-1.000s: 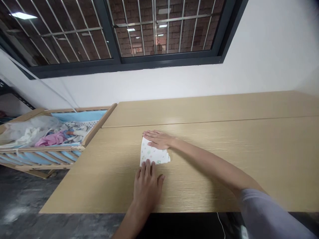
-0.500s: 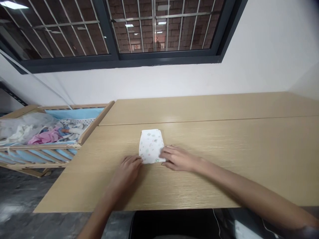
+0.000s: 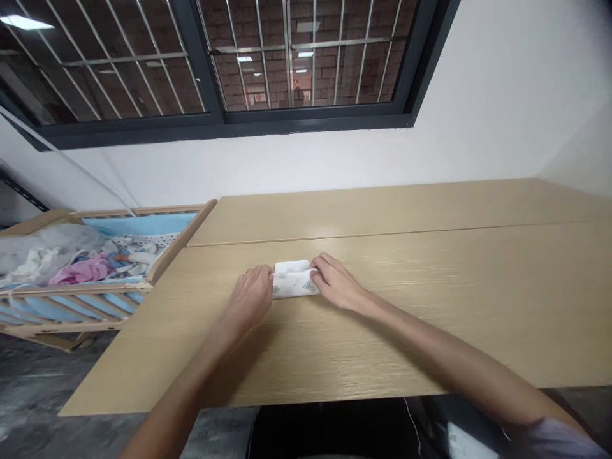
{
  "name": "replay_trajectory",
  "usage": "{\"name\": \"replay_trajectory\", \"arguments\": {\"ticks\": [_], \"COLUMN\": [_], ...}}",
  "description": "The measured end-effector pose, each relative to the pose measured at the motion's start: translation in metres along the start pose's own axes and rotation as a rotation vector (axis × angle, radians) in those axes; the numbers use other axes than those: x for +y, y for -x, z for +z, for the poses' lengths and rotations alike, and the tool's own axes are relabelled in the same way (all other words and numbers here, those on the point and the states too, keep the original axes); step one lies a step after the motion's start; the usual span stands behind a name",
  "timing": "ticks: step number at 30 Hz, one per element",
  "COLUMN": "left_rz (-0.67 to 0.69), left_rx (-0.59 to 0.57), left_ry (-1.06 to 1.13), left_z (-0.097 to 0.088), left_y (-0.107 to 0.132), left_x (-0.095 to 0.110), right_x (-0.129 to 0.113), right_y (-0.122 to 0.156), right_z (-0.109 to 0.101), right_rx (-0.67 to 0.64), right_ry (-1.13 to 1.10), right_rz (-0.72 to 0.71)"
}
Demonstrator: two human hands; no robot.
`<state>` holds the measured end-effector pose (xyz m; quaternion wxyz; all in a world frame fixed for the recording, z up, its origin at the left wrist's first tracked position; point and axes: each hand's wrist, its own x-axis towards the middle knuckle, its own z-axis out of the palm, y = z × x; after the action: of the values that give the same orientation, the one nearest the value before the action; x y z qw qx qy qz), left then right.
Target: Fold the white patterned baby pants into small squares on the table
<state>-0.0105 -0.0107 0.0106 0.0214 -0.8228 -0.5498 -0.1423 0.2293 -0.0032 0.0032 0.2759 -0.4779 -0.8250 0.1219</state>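
A small white cloth [image 3: 294,280] with a faint coloured print lies folded into a short band on the light wooden table [image 3: 430,299]. My left hand [image 3: 253,294] grips its left end with curled fingers. At the cloth's right end, my right hand [image 3: 335,280] pinches the fabric the same way. Both hands rest low on the tabletop, one on each side of the cloth.
A wooden crib [image 3: 95,268] with blue lining stands against the table's left side and holds a heap of clothes [image 3: 76,264]. A white wall and a barred window [image 3: 215,64] rise behind the table. Dark floor [image 3: 29,395] lies at the lower left.
The cloth lay flat as a taller rectangle before. Both hands have folded its near edge up and away, so it is now about half as deep, and they hold its two ends.
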Motion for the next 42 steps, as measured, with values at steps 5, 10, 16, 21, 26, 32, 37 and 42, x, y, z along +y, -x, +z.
{"name": "replay_trajectory", "arguments": {"ticks": [5,10,16,21,26,32,37,42], "left_rz": [-0.077,-0.106,-0.043,0.197,0.145,0.115,0.255,0.277], "left_rx": [0.046,0.076,0.171,0.078,-0.064,-0.091,0.002,-0.014], "left_ry": [-0.125,-0.141,-0.064,0.046,0.048,0.060,0.119,0.144], "left_z": [0.038,0.067,0.065,0.074,0.086,0.072,0.046,0.042], "left_y": [-0.045,-0.058,-0.047,-0.030,-0.018,-0.017,-0.022,-0.023], "left_x": [-0.010,-0.018,-0.017,-0.001,0.000,-0.016,-0.026,-0.035], "right_x": [0.029,0.048,0.028,0.019,0.036,0.052,0.060,0.065], "right_y": [-0.035,-0.046,-0.031,-0.015,-0.006,0.000,0.000,-0.004], "right_z": [0.037,0.059,0.048,0.054,0.056,0.045,0.048,0.047], "right_rx": [0.069,0.062,0.190,-0.055,-0.147,-0.189,-0.130,-0.130], "right_ry": [0.110,0.112,0.121,0.182,0.185,0.101,0.041,-0.025], "right_rz": [0.156,0.235,0.031,-0.199,-0.164,-0.146,-0.181,-0.165]}}
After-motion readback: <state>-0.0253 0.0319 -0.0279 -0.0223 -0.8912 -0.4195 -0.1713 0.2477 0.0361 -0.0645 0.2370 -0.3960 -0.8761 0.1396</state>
